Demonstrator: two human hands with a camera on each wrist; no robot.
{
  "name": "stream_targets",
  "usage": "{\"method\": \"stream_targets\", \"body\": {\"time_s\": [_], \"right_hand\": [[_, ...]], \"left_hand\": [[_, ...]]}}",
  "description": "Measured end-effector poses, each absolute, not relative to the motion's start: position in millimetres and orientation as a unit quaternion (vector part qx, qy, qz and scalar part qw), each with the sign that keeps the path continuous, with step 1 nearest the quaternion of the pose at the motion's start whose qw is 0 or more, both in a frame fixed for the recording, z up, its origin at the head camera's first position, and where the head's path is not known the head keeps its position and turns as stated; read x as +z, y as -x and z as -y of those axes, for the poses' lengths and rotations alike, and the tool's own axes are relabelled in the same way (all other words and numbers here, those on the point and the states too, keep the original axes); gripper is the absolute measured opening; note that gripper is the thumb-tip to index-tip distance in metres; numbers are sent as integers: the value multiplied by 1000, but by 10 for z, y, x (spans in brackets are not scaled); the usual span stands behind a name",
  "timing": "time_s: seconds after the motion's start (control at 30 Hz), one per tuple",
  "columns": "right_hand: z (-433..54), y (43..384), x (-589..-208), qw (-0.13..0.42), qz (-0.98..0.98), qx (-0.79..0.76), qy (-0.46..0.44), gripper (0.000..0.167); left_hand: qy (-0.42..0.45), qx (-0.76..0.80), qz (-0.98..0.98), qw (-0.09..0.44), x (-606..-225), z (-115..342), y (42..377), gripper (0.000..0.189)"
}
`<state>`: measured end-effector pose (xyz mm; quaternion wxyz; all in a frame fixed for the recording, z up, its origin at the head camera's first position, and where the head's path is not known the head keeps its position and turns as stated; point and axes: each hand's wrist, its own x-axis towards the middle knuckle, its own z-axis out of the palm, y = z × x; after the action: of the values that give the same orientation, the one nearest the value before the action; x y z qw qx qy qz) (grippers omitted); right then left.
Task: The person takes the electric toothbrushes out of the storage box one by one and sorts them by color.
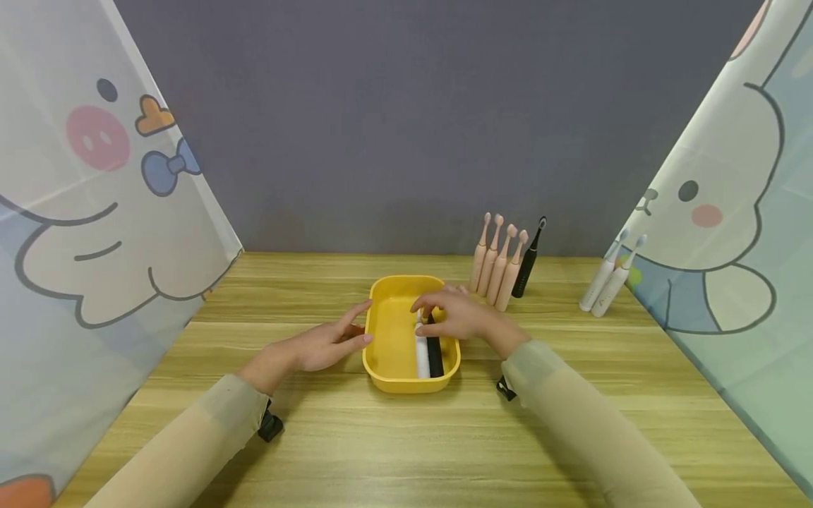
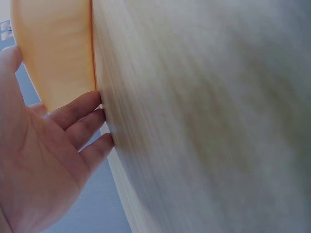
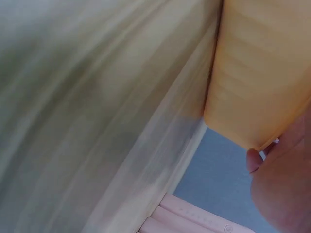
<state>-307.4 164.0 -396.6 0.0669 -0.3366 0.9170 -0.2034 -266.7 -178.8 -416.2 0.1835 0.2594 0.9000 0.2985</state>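
A yellow plastic tray [image 1: 390,310] stands on the wooden table. Inside, along its right side, a white electric toothbrush [image 1: 422,356] and a black one [image 1: 435,358] lie side by side. My right hand [image 1: 454,315] reaches over the tray's right rim, its thumb and index finger apart above the head end of the white toothbrush. My left hand [image 1: 327,343] is at the left rim with fingers spread, thumb and fingertips right at the wall. In the left wrist view the lower fingertips [image 2: 108,141] are beside the tabletop.
Several pink electric toothbrushes [image 1: 498,271] stand upright behind my right hand, next to a black upright one [image 1: 527,264]. Two white ones [image 1: 610,282] stand farther right. A grey panel [image 1: 406,127] backs the table, with cartoon-printed cloths at both sides.
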Motion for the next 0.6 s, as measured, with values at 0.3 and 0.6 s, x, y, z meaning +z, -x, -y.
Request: {"method": "stream_targets", "body": {"time_s": [0.3, 0.6], "right_hand": [[-1540, 3082, -3931, 99, -924, -181, 322, 44], [-1479, 3075, -3911, 113, -937, -127, 305, 41]], "left_hand": [[-262, 298, -899, 186, -4167, 1789, 2668, 84], [-275, 290, -900, 172, -4170, 1781, 2682, 82]]}}
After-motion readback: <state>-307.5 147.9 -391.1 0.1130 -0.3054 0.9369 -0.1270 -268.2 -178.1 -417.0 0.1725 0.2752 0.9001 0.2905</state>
